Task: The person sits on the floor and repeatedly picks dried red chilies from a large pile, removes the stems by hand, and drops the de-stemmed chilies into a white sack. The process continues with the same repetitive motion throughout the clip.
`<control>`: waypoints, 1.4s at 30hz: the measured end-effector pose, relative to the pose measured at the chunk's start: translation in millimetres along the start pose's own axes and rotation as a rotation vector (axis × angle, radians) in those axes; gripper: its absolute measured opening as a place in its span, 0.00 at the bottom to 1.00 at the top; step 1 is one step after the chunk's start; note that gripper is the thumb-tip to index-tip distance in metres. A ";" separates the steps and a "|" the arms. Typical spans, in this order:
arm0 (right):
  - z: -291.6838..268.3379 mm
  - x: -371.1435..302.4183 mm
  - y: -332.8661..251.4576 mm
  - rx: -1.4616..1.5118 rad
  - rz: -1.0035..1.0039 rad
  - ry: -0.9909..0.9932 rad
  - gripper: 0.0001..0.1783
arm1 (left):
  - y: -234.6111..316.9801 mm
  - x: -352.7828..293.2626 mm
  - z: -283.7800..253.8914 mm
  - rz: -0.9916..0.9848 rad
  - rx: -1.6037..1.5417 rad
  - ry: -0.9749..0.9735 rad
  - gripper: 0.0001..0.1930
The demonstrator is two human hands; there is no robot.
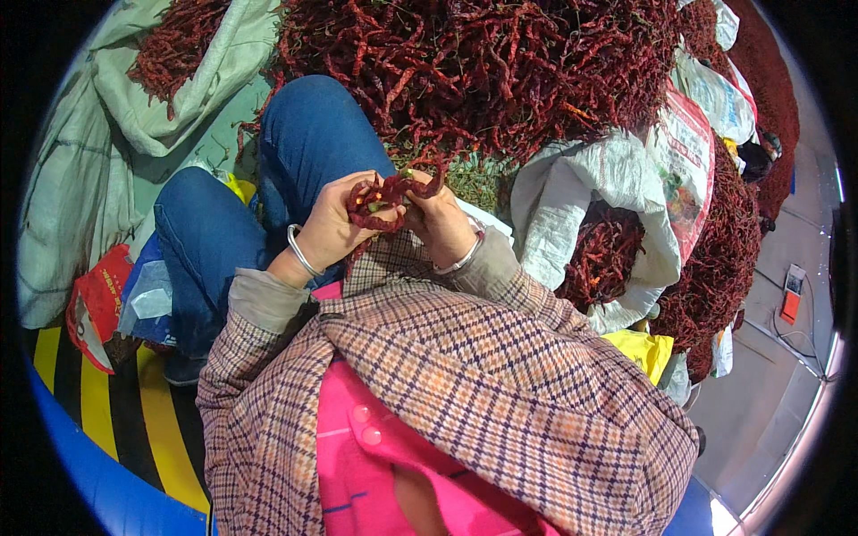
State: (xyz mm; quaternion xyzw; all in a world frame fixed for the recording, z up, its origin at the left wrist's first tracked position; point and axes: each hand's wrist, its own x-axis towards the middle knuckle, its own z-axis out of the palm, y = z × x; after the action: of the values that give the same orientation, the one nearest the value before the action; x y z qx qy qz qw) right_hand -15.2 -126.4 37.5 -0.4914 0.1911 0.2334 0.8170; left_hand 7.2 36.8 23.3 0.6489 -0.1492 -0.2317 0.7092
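Several wrinkled dried red chillies (365, 213) are bunched in my left hand (327, 225), its fingers closed around them; some pale stem ends show among them. Close beside it, my right hand (443, 225) has its thumb and fingers closed on a curled dried chilli that sticks up above the knuckles. The two hands almost meet in front of my bent knee. Just beyond them rises a large heap of dried red chillies (483, 71), with a greenish layer of loose stems and bits (478, 183) at its near edge.
To the right stands an open white woven sack (545, 214) with rolled-down rim, chillies inside. Another pale sack (63, 205) lies at the left. A red package (98, 299) sits by my foot on yellow-black striped flooring (161, 429). A yellow bag (641, 348) lies at right.
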 end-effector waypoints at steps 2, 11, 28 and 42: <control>0.7 -3.9 2.8 0.197 0.058 -0.067 0.08 | 3.5 -5.0 2.4 -0.063 -0.002 0.031 0.09; 3.6 -19.7 -5.8 -0.581 -0.563 0.018 0.09 | 29.2 -9.6 -2.4 0.339 0.318 -0.002 0.08; -32.9 2.9 -18.3 -0.695 -0.301 -0.309 0.20 | 2.0 0.0 5.2 -0.281 -0.442 0.370 0.08; -291.5 -114.9 -55.6 -2.104 0.067 0.825 0.15 | -14.1 6.0 1.1 -0.389 -0.657 0.305 0.11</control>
State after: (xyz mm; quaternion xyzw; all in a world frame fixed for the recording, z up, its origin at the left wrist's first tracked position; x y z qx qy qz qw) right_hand -101.7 -431.4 10.0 -0.9692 0.1678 0.1202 -0.1345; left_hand 9.8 32.0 8.9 0.4308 0.1652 -0.2980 0.8356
